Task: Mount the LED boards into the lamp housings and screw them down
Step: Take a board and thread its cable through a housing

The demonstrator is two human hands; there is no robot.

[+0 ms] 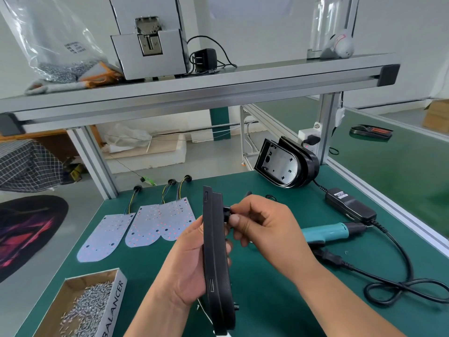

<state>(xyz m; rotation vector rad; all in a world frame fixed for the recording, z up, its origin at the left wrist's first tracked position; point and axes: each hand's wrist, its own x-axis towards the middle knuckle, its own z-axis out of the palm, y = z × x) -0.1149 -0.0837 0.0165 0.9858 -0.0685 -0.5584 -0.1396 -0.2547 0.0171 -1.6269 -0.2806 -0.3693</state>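
A: Housing position?
B: Lamp housing [216, 259] stands on edge above the green mat [272, 307], left hand [187, 261] wrapped round its middle, likely to expose the back face.
A: Right hand [264, 227]?
B: Pinches a small black grommet [227, 211] at that face, probably seating the cable pass-through.
A: Boards?
B: Three LED boards [145, 224] lie flat on the mat at left, leads pointing away; screw box [92, 310] nearby, teal screwdriver [325, 231] at right, untouched.

LED boards [136, 229] laid on table [267, 300], left of held housing [216, 263] | cable grommet [227, 211] at its right face | screw box [116, 295] placed front-left | housing stack [286, 164] set rear-right | screwdriver [328, 232] laid right, power adapter [349, 205] behind it
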